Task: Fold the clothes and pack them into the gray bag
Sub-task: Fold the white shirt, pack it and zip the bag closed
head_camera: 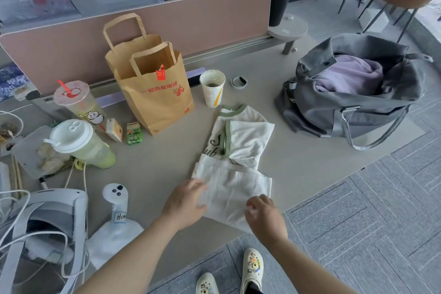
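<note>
A cream T-shirt with green trim lies on the grey table, its sleeves folded in over the front. My left hand rests on the shirt's near left corner with fingers spread. My right hand is at the near right hem; its fingertips are blurred, so its grip is unclear. The gray bag stands open at the table's right end, with a folded lilac garment inside it.
Brown paper bags, a paper cup, two drink cups, small cartons and a wristband crowd the back and left. A headset and controller lie near left. A partition backs the table.
</note>
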{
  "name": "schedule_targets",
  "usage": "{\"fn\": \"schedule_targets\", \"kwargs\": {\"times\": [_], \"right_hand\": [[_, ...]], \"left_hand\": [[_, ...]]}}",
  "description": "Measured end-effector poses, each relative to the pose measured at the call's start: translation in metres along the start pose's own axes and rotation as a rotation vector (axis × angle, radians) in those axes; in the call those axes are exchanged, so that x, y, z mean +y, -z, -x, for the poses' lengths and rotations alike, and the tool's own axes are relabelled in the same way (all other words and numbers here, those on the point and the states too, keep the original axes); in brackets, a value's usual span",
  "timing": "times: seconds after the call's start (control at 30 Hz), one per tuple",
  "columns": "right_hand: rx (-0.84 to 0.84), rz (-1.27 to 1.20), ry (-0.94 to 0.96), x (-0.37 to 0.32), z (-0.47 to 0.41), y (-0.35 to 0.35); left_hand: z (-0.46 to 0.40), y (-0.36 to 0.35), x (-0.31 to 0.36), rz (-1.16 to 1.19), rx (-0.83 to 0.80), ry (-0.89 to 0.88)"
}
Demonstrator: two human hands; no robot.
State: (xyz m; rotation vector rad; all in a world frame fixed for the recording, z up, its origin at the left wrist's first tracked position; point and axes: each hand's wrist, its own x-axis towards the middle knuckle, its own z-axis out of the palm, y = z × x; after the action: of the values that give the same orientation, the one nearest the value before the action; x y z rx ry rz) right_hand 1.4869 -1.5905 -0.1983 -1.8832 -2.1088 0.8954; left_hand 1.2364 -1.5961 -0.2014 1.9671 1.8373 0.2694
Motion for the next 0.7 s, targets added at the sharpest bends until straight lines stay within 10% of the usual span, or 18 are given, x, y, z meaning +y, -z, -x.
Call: {"fn": "schedule_targets", "kwargs": {"times": [0.13, 0.33, 0.7], "right_hand": [[-0.196, 0.32, 0.155, -0.005, 0.004, -0.005], [-0.103, 0.446, 0.241, 0.001, 0.008, -0.009], [-0.476, 0.002, 0.163, 0.025, -0.013, 0.079]], "left_hand": [[0.006, -0.008, -0.001, -0.183, -0.237, -0.058], [0.009, -0.015, -0.007, -0.186, -0.026, -0.114], [0.02, 0.033, 0.018, 0.334, -0.316, 0.233]]}}
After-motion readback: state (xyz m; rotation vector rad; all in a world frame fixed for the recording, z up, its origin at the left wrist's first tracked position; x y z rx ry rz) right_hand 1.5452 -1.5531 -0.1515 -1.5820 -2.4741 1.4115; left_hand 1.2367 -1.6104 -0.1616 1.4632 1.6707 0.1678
